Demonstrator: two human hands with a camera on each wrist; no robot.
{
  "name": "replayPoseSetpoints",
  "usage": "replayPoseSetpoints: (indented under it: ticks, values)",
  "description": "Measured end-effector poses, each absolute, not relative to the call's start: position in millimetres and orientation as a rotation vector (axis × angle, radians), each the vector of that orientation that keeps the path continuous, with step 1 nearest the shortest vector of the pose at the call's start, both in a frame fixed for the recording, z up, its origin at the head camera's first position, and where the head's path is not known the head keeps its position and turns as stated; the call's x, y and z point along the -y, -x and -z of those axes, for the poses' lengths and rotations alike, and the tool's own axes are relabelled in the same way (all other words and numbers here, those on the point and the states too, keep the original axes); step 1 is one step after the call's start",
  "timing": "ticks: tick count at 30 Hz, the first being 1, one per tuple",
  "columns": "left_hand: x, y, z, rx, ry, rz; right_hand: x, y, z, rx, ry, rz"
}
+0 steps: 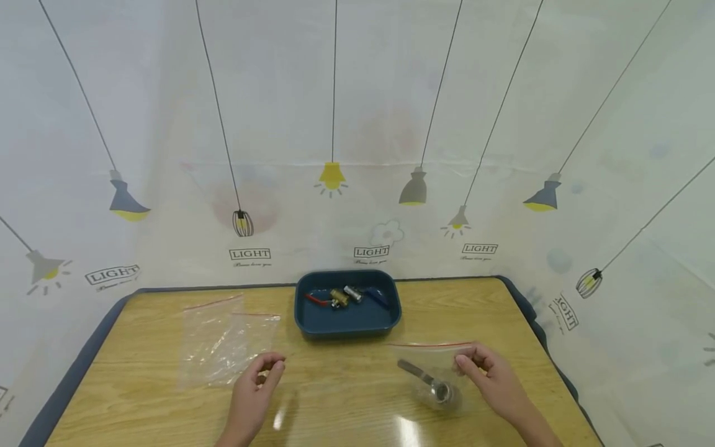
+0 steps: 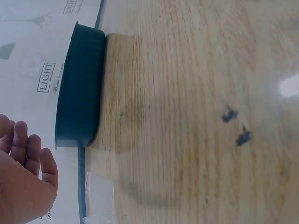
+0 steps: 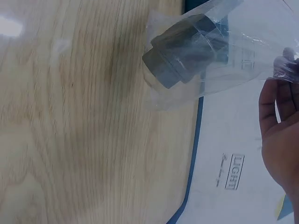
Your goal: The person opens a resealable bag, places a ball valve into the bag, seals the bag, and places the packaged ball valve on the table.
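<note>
My right hand (image 1: 491,379) pinches the top right corner of a clear zip bag (image 1: 432,355) with a red seal line. Inside that bag lies a metal valve (image 1: 441,391) with a long flat lever. In the right wrist view, the valve's grey body (image 3: 184,51) weighs down the bottom of the bag, low over the table. My left hand (image 1: 252,391) is held over the table with its fingers loosely bent and nothing between them. Flat clear zip bags (image 1: 215,338) lie just beyond it.
A dark blue tray (image 1: 349,332) stands at the back middle of the wooden table (image 1: 335,397). In it lie a brass valve (image 1: 338,297) near a red lever, a silver fitting (image 1: 353,293) and a blue lever (image 1: 377,298). A lamp-patterned sheet (image 1: 290,124) hangs behind the table.
</note>
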State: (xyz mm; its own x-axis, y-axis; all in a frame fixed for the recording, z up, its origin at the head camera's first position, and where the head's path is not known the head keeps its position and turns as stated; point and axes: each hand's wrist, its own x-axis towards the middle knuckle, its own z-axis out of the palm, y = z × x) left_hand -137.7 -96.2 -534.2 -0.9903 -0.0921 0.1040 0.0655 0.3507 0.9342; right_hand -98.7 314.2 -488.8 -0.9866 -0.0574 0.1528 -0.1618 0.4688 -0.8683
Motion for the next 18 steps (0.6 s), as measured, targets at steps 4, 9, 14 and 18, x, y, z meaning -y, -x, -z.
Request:
replayPoseSetpoints:
  ticks: [4,9,14,18]
  values:
    - [98.9,138.2,534.9,2.474,-0.04,1.717,-328.5,102.3,491.6,2.587,-0.177,-1.498]
    - [100.1,140.4,538.1,2.479,-0.062,1.73,-340.2,109.8,500.5,2.567,-0.149,-1.442]
    - [100.7,140.5,540.6,2.479,-0.07,1.745,-349.5,113.6,509.3,2.561,-0.134,-1.478]
    - [101.1,139.7,540.8,2.47,-0.064,1.753,-357.3,118.1,511.3,2.54,-0.158,-1.54]
